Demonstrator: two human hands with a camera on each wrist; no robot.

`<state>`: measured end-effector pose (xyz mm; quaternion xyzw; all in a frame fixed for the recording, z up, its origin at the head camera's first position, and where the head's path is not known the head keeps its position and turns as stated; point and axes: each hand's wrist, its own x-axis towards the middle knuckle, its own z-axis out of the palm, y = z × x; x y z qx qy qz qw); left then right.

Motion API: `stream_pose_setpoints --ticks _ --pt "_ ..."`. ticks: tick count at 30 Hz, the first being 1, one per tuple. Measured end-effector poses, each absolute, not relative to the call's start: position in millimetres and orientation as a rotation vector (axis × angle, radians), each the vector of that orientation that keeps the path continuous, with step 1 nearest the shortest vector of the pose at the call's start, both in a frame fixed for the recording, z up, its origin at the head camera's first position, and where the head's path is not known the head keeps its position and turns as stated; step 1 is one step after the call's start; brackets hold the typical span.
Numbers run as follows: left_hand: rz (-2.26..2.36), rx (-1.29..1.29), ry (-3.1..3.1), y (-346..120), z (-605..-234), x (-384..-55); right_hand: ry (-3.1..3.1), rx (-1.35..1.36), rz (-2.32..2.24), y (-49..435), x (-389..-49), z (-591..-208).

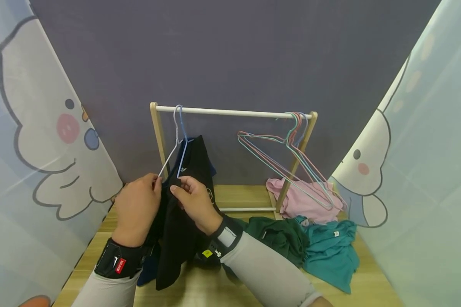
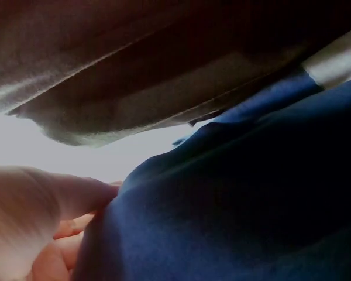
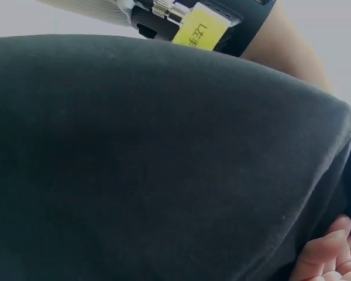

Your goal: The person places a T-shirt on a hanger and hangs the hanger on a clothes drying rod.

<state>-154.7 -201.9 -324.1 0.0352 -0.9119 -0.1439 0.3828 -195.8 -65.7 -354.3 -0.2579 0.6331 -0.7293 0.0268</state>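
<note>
In the head view a white hanger [image 1: 168, 159] and a blue hanger [image 1: 183, 154] hang side by side at the rack's left end. My left hand [image 1: 137, 207] pinches at the lower end of the white hanger; in the left wrist view its thumb and fingers meet at the edge of a navy garment [image 2: 181, 216]. A black shirt [image 1: 174, 238] drapes down from the blue hanger. My right hand [image 1: 196, 200] pinches the shirt at that hanger's lower end, thumb toward me. Black cloth [image 3: 134, 152] fills most of the right wrist view.
The rack's white rail [image 1: 230, 112] runs between wooden posts. Several bare hangers [image 1: 292, 140] hang at its right end. Below them lie a pink garment [image 1: 303, 200], a dark green one [image 1: 278, 236] and a teal one [image 1: 332, 251] on the wooden tabletop [image 1: 369, 277].
</note>
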Motion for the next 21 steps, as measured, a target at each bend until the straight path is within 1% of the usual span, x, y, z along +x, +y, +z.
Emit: stream_pose_setpoints --ticks 6,12,16,21 --pt "-0.362 0.117 -2.316 -203 -324 -152 1.948 -0.783 -2.234 -64 -198 -355" --pt "-0.376 0.129 -2.334 -204 -324 -149 1.953 -0.826 -2.191 -51 -196 -351" --pt "-0.382 0.123 -2.349 -204 -324 -147 1.994 -0.856 -2.164 -31 -199 -351" --pt "-0.409 0.09 -2.333 -204 -323 -142 2.104 -0.876 -2.168 12 -199 -339"
